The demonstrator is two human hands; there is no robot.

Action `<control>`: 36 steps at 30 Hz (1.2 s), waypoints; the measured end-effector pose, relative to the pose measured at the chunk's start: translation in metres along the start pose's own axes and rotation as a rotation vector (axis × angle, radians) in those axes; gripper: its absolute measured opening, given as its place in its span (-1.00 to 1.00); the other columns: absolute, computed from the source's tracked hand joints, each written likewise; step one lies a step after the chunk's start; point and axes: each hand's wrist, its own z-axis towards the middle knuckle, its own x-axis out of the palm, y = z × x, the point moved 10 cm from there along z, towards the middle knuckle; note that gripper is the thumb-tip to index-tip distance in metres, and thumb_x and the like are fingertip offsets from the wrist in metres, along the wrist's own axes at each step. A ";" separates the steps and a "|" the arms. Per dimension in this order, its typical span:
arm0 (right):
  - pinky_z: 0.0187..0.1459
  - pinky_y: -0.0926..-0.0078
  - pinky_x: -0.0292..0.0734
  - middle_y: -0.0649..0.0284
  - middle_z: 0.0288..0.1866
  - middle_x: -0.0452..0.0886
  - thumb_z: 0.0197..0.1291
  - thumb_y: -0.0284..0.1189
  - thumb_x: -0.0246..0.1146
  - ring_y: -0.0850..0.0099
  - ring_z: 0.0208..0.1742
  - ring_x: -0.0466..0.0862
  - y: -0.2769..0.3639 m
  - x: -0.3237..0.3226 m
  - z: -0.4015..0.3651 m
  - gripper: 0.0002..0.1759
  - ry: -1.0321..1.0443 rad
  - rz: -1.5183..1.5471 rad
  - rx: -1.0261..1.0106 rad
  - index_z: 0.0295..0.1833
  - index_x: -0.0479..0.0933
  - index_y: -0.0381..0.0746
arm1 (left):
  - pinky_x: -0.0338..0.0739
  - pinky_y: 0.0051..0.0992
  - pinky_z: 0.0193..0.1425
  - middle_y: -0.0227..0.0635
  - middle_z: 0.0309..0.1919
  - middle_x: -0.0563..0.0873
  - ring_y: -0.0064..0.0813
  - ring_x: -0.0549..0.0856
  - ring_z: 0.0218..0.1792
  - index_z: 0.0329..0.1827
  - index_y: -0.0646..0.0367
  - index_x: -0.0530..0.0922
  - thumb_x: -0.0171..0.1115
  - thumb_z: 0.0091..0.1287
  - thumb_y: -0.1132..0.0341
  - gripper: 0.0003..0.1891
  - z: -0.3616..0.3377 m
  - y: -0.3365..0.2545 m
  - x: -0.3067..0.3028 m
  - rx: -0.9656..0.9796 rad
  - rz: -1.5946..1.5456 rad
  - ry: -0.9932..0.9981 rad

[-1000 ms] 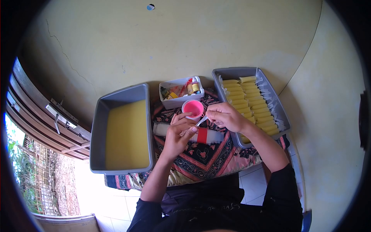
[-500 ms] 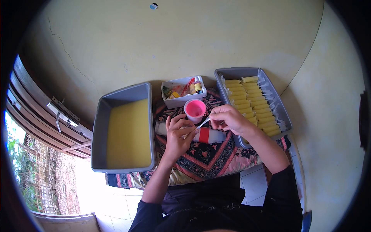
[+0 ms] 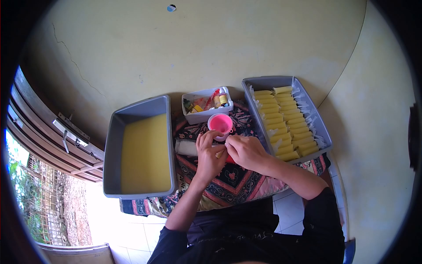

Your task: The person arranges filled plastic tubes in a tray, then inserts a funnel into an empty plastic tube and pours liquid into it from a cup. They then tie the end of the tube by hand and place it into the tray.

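Closely, left hand [image 3: 210,153] and right hand [image 3: 245,152] gripping yellow packet [image 3: 219,154], pink cup [image 3: 220,123] near

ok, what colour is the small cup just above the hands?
The cup is pink, inside and out; the head view shows it clearly.

A home, by the look of it: wooden door frame [image 3: 44,127] at the left edge, white floor tiles [image 3: 288,211] at lower centre, patterned cloth [image 3: 233,180] mid-frame.

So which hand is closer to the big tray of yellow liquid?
Left. The left hand sits just beside the tray; the right hand lies beyond it, farther off.
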 end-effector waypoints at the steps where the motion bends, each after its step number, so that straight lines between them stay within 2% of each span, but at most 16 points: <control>1: -0.46 0.15 0.52 0.06 -0.46 0.61 0.23 -0.45 0.15 0.07 -0.48 0.64 0.000 0.003 -0.001 -0.89 0.037 -0.047 -0.009 -0.24 0.45 -0.28 | 0.06 0.08 0.41 -0.23 0.09 0.55 -0.19 0.45 0.26 -0.38 0.16 0.71 0.40 -0.04 0.39 -0.86 -0.002 -0.001 0.001 0.001 0.026 0.011; 5: -0.44 0.12 0.52 0.04 -0.45 0.61 0.24 -0.44 0.13 0.05 -0.47 0.63 -0.002 0.005 -0.006 -0.88 0.137 -0.079 -0.025 -0.23 0.45 -0.28 | 0.03 0.09 0.43 -0.27 0.14 0.53 -0.20 0.43 0.29 -0.39 0.13 0.70 0.41 -0.05 0.37 -0.86 -0.007 -0.007 0.002 0.020 0.110 0.035; 8: -0.41 0.10 0.49 0.05 -0.44 0.61 0.26 -0.43 0.12 0.04 -0.43 0.64 -0.013 0.015 -0.009 -0.87 0.234 0.049 0.035 -0.24 0.45 -0.28 | 0.00 0.11 0.44 -0.30 0.17 0.51 -0.21 0.42 0.31 -0.40 0.09 0.69 0.42 -0.05 0.35 -0.86 -0.010 -0.014 0.002 0.109 0.110 0.086; 10: -0.39 0.15 0.45 0.04 -0.45 0.60 0.29 -0.41 0.11 0.05 -0.42 0.63 -0.025 0.026 -0.014 -0.85 0.368 0.215 0.224 -0.26 0.44 -0.29 | -0.01 0.11 0.45 -0.32 0.16 0.52 -0.21 0.41 0.31 -0.40 0.08 0.70 0.43 -0.05 0.34 -0.86 -0.010 -0.016 0.000 0.136 0.085 0.096; 11: -0.39 0.15 0.45 0.04 -0.45 0.60 0.29 -0.41 0.11 0.05 -0.42 0.63 -0.023 0.026 -0.014 -0.85 0.369 0.217 0.222 -0.26 0.44 -0.29 | -0.01 0.11 0.45 -0.32 0.16 0.52 -0.21 0.41 0.31 -0.40 0.08 0.70 0.43 -0.05 0.34 -0.86 -0.010 -0.016 -0.002 0.134 0.087 0.095; 13: -0.50 0.40 0.38 0.27 -0.56 0.48 0.38 -0.40 0.07 0.45 -0.56 0.55 -0.025 0.031 -0.015 -0.80 0.381 0.462 0.310 -0.30 0.37 -0.28 | -0.01 0.11 0.45 -0.33 0.16 0.53 -0.21 0.42 0.30 -0.41 0.07 0.70 0.44 -0.06 0.33 -0.86 -0.010 -0.018 -0.006 0.148 0.115 0.080; 17: -0.40 0.35 0.40 0.19 -0.56 0.47 0.33 -0.41 0.08 0.38 -0.50 0.56 -0.025 0.035 -0.009 -0.82 0.370 0.587 0.338 -0.29 0.39 -0.30 | -0.01 0.08 0.46 -0.35 0.13 0.55 -0.21 0.44 0.28 -0.41 0.05 0.70 0.45 -0.08 0.33 -0.85 -0.012 -0.016 -0.011 0.161 0.160 0.021; 19: -0.54 0.48 0.33 0.32 -0.57 0.42 0.35 -0.43 0.05 0.55 -0.58 0.48 -0.027 0.042 -0.013 -0.83 0.410 0.761 0.506 -0.30 0.39 -0.27 | 0.00 0.05 0.47 -0.36 0.09 0.58 -0.22 0.46 0.26 -0.42 0.05 0.72 0.46 -0.09 0.35 -0.85 -0.014 -0.017 -0.019 0.147 0.187 -0.076; 20: -0.54 0.48 0.33 0.32 -0.57 0.42 0.35 -0.43 0.05 0.55 -0.58 0.48 -0.027 0.043 -0.012 -0.83 0.410 0.761 0.506 -0.30 0.39 -0.27 | 0.00 0.05 0.47 -0.36 0.09 0.58 -0.22 0.46 0.26 -0.42 0.05 0.72 0.46 -0.09 0.35 -0.85 -0.015 -0.017 -0.018 0.147 0.187 -0.076; 22: -0.67 0.63 0.22 0.38 -0.57 0.40 0.36 -0.45 0.04 0.65 -0.68 0.39 -0.028 0.054 -0.018 -0.85 0.446 0.990 0.638 -0.30 0.41 -0.22 | 0.02 0.03 0.47 -0.36 0.05 0.61 -0.24 0.47 0.25 -0.42 0.06 0.73 0.47 -0.10 0.36 -0.86 -0.018 -0.008 -0.023 0.054 0.098 -0.160; 26: -0.74 0.72 0.12 0.43 -0.61 0.34 0.35 -0.47 0.04 0.72 -0.73 0.31 -0.025 0.058 -0.017 -0.89 0.418 1.068 0.663 -0.28 0.42 -0.18 | 0.04 0.02 0.46 -0.35 0.00 0.61 -0.23 0.48 0.24 -0.44 0.08 0.74 0.47 -0.08 0.37 -0.87 -0.025 0.002 -0.024 -0.010 0.016 -0.210; 28: -0.72 0.72 0.15 0.41 -0.62 0.39 0.28 -0.51 0.12 0.70 -0.71 0.36 -0.028 0.062 -0.015 -0.93 0.437 1.177 0.619 -0.29 0.46 -0.23 | 0.05 0.02 0.46 -0.32 -0.04 0.60 -0.20 0.48 0.22 -0.42 0.11 0.73 0.47 -0.08 0.37 -0.86 -0.028 0.006 -0.026 -0.025 -0.025 -0.214; 29: -0.72 0.72 0.15 0.41 -0.62 0.39 0.28 -0.51 0.12 0.70 -0.71 0.36 -0.031 0.062 -0.016 -0.93 0.440 1.177 0.619 -0.29 0.46 -0.23 | 0.05 0.02 0.46 -0.32 -0.04 0.60 -0.20 0.48 0.22 -0.42 0.11 0.73 0.47 -0.08 0.37 -0.86 -0.028 0.006 -0.027 -0.027 -0.024 -0.216; 32: -0.62 0.69 0.26 0.35 -0.60 0.50 0.09 -0.65 0.24 0.68 -0.64 0.42 -0.032 0.051 -0.009 -0.97 0.423 1.116 0.557 -0.38 0.53 -0.33 | 0.05 0.02 0.46 -0.28 -0.07 0.58 -0.15 0.48 0.22 -0.41 0.15 0.70 0.44 -0.06 0.39 -0.86 -0.025 0.005 -0.025 -0.045 -0.034 -0.146; 35: -0.57 0.68 0.31 0.34 -0.58 0.57 0.03 -0.65 0.28 0.68 -0.59 0.48 -0.032 0.051 -0.010 -0.96 0.459 1.078 0.524 -0.42 0.56 -0.32 | 0.08 -0.02 0.44 -0.22 -0.07 0.55 -0.12 0.47 0.21 -0.40 0.19 0.67 0.40 -0.04 0.44 -0.87 -0.024 0.013 -0.014 -0.059 -0.192 -0.116; 36: -0.57 0.68 0.31 0.34 -0.58 0.57 0.03 -0.65 0.28 0.68 -0.59 0.48 -0.032 0.051 -0.009 -0.96 0.458 1.079 0.525 -0.42 0.56 -0.32 | 0.10 -0.07 0.43 -0.20 -0.04 0.52 -0.12 0.45 0.22 -0.41 0.20 0.65 0.38 -0.03 0.47 -0.89 -0.025 0.018 -0.011 -0.099 -0.340 -0.140</control>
